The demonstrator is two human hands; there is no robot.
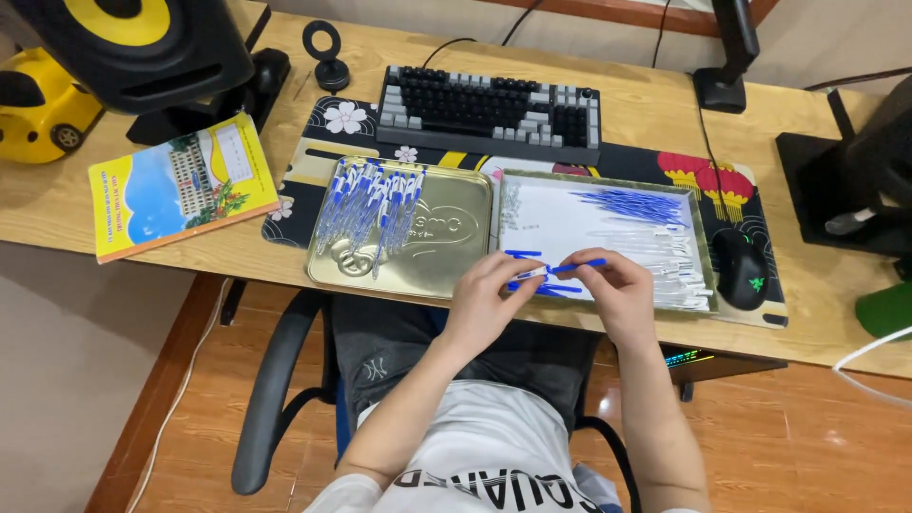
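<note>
Fingers (510, 277) of our left hand (484, 299) and right hand (617, 290) pinch a light, stiff blue pen (562, 270) by its ends, closed snugly, above the tray (698, 223).

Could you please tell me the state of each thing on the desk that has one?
Left hand: pinching the pen's white end.
Right hand: pinching the pen's blue end.
Pen: held level between both hands.
Gold tin lid: holds a heap of assembled pens.
White-lined tray: holds loose pen parts.
Notebook: closed.
</note>
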